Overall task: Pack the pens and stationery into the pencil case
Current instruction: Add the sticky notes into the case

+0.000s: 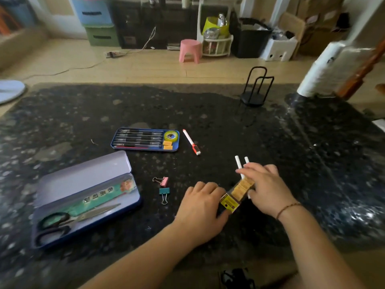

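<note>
The scene is lit softly and rather dimly, with daylight coming from the right. The dark speckled surface [208,113] picks up a pale sheen on its right side, with small bright glints near its right edge beside the right hand [268,188]. The floor [145,65] beyond the surface is brighter and warmer in tone. Faint, diffuse shadows lie under both forearms and under the wire stand [257,88]. The wide-angle lens bends the surface's edges outward, and the corners smear. The far room is soft and out of focus; the hands show slight motion blur, while the blue tray [145,149] stays fairly sharp.
</note>
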